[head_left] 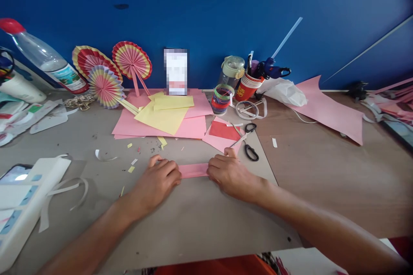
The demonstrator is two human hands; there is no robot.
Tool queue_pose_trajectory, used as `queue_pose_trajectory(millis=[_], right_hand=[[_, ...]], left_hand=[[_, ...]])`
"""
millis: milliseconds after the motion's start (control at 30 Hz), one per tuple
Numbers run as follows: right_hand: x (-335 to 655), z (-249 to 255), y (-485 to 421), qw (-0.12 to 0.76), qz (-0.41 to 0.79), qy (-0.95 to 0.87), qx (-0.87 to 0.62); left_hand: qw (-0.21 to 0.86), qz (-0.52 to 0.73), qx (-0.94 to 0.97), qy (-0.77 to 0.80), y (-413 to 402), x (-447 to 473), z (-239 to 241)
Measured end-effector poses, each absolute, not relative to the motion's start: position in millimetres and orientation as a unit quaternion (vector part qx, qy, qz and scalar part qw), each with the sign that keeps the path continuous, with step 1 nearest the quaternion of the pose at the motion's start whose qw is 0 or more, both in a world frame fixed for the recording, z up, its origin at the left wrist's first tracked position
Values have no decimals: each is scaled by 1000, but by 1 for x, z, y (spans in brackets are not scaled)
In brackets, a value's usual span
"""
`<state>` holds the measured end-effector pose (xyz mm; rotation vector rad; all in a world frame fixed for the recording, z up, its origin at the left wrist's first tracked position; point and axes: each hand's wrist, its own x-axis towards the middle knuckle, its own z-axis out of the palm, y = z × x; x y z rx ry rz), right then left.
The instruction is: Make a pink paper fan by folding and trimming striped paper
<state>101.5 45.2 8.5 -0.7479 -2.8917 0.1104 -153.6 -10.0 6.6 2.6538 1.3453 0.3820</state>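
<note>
A narrow folded strip of pink paper (194, 170) lies across the grey board, gripped at both ends. My left hand (159, 179) is closed over its left end, fingers curled. On the right end my right hand (229, 173) is closed too, its fingertips hidden beneath the knuckles. Just beyond the right hand lie black-handled scissors (251, 152), their blades over a red paper piece (223, 131). Behind the strip are yellow sheets (164, 116) on larger pink sheets (193, 126).
Paper fans (132, 65) lean by a tilted bottle (48, 58) at the back left. A phone (176, 71) stands against the blue wall. At the back right are a red cup (247, 87), a tape roll (247, 110) and a pink sheet (329, 103). Paper scraps dot the grey board (206, 227).
</note>
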Motion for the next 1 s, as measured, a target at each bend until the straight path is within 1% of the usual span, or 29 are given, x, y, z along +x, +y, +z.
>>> queue_pose_trajectory(millis=[100, 167, 300, 367, 467, 600, 700, 900, 1000], right_hand=[[98, 11, 49, 47, 32, -970, -238], [96, 12, 49, 46, 7, -973, -225], [95, 8, 48, 78, -47, -973, -212], [96, 4, 49, 100, -53, -970, -217], [97, 0, 52, 142, -43, -959, -242], [98, 1, 55, 190, -7, -944, -270], [98, 5, 55, 206, 36, -938, -277], [104, 11, 56, 195, 202, -922, -267], [107, 14, 58, 172, 250, -914, -271]], left_hand=[[92, 123, 881, 448, -7, -156, 6], [91, 126, 881, 448, -7, -156, 6], [54, 135, 886, 441, -8, -156, 4], [41, 139, 887, 440, -9, -156, 3], [52, 148, 885, 438, -9, -157, 3], [68, 163, 869, 463, -9, -158, 2], [112, 178, 840, 500, -8, -158, 2], [277, 156, 766, 558, -3, -162, 16], [322, 142, 743, 569, -1, -164, 22]])
